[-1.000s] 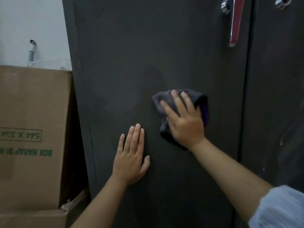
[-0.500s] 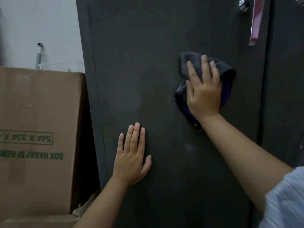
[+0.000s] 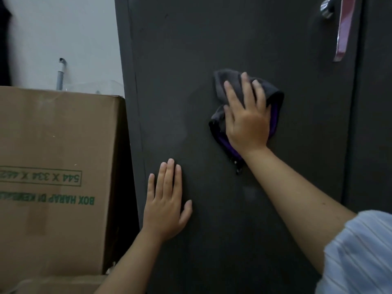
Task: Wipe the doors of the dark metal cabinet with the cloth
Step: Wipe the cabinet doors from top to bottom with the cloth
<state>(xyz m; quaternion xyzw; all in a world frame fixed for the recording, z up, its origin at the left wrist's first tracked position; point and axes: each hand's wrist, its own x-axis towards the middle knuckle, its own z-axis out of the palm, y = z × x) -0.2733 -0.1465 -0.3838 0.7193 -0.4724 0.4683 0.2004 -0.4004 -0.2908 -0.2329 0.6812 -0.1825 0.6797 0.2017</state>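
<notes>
Two hands lay flat on the left door of the dark metal cabinet; the right hand, fingers straight and slightly spread, pressed the crumpled grey-and-purple cloth against the door below the handle; the left hand rested lower left, fingers extended, holding nothing; a cardboard box stood beside the cabinet.

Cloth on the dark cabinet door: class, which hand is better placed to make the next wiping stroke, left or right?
Right. The right hand presses the cloth flat against the door with straight fingers; the left hand rests bare on the door, lower and apart from the cloth.
</notes>
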